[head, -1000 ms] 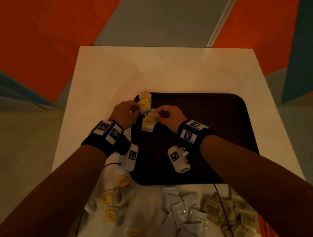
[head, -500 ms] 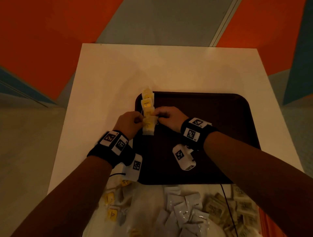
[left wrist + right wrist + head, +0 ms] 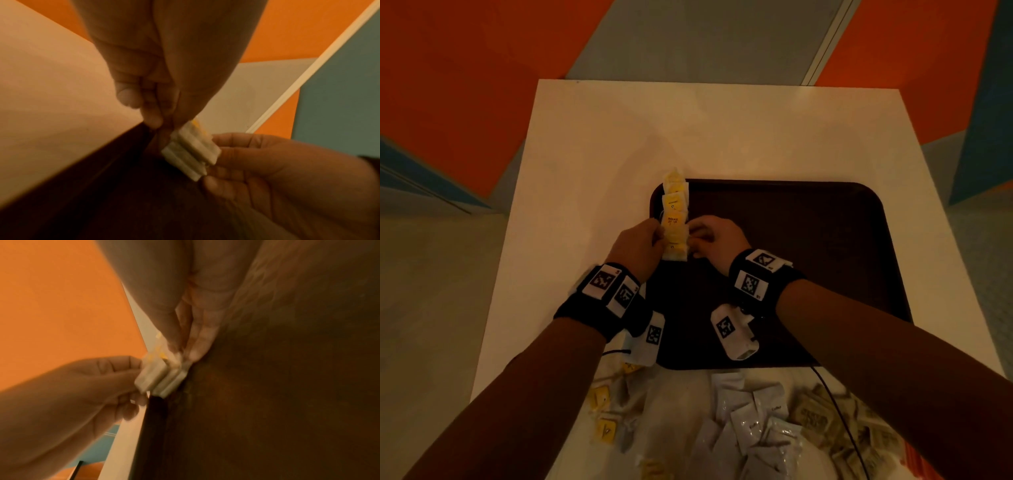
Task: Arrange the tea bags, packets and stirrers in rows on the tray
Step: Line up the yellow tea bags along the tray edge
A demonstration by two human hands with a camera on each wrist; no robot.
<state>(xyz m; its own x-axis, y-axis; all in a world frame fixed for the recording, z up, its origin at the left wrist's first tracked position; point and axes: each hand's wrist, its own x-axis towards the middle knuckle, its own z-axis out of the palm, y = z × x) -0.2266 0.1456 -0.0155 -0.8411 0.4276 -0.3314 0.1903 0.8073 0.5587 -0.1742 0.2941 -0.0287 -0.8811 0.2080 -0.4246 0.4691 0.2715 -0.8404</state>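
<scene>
The white surface (image 3: 592,144) carries a dark tray (image 3: 808,240), the landmark here. Along the tray's left edge runs a row of tea bags (image 3: 674,219), overlapped like shingles, the far end poking over the tray's far-left corner. On the surface near the tray's front edge lie loose tea bags (image 3: 604,426), white packets (image 3: 750,421) and brown packets (image 3: 822,416); stirrers cannot be made out.

The left hand (image 3: 635,250) and right hand (image 3: 717,240) meet at the near end of the row, one on each side. Both wrist views show each hand's fingers (image 3: 153,119) curled and pinching the stacked edges of the nearest bags between them.

The step in hand seems to be squaring the row. To do it well, squeeze evenly from both sides so the bags line up parallel to the tray's left edge, keep the overlap regular, and press lightly: the bags are soft and crumple. Nudging the far end inside the rim would tidy it.
</scene>
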